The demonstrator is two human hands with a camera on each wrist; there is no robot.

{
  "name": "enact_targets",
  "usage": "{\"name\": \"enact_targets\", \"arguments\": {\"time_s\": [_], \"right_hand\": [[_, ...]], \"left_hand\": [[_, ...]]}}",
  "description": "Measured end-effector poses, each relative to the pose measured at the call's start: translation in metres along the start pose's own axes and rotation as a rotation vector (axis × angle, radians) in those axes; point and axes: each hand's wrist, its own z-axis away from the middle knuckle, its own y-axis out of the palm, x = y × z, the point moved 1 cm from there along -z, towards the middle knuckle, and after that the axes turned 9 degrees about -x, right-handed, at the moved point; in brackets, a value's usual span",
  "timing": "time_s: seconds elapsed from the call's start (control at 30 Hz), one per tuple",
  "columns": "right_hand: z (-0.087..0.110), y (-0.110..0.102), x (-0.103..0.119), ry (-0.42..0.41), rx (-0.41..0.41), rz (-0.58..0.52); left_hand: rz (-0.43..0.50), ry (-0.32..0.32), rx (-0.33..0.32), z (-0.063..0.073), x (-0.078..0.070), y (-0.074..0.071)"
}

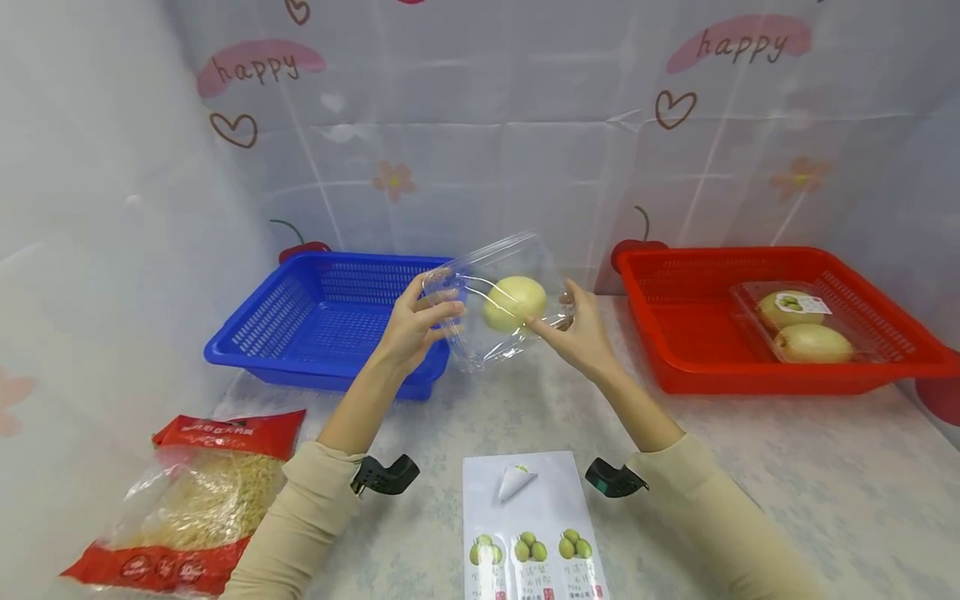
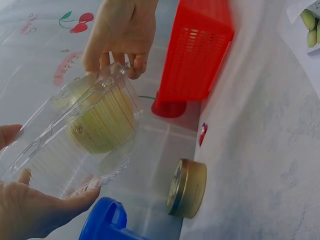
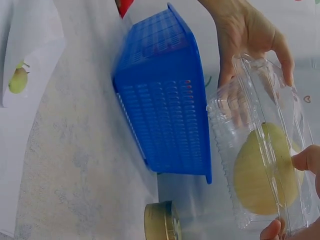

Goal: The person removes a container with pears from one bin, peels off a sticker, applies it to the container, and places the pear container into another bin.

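Here's the box (image 1: 475, 335), up off the table (image 1: 540, 417) and tilted between my hands, a pale fruit (image 1: 516, 303) showing through its clear wall. My left hand (image 1: 411, 327) pinches one end, fingers spread apart along it; my right hand (image 1: 587, 337) grips the other, thumb pressed to the wall by the fruit, the fingers behind partly hidden. Blue basket (image 1: 330, 379) just beside my left hand, red basket (image 1: 750, 382) off to the right, holding another box (image 1: 870, 340) with two fruits, labelled on top. Below, between my forearms, lies the sheet (image 1: 528, 517); far left, the bag (image 1: 210, 500).
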Motion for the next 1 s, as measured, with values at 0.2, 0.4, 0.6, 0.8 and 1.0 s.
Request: {"name": "enact_targets", "arguments": {"time_s": [0.2,0.4,0.6,0.8,1.0], "right_hand": [[0.007,-0.010,-0.006,0.007,-0.021,0.034],[0.014,-0.020,-0.012,0.027,-0.070,0.105],[0.017,-0.023,-0.019,0.025,-0.102,0.098],[0.019,-0.025,-0.026,0.025,-0.099,0.140],[0.019,-0.027,-0.029,0.053,-0.071,0.137]], "left_hand": [[-0.005,-0.012,-0.025,0.002,0.009,0.013],[0.067,-0.021,-0.111,0.006,0.020,0.032],[0.083,-0.022,-0.106,0.011,0.031,0.043],[0.155,0.001,-0.130,0.014,0.042,0.052],[0.187,0.022,-0.157,0.014,0.045,0.057]]}}
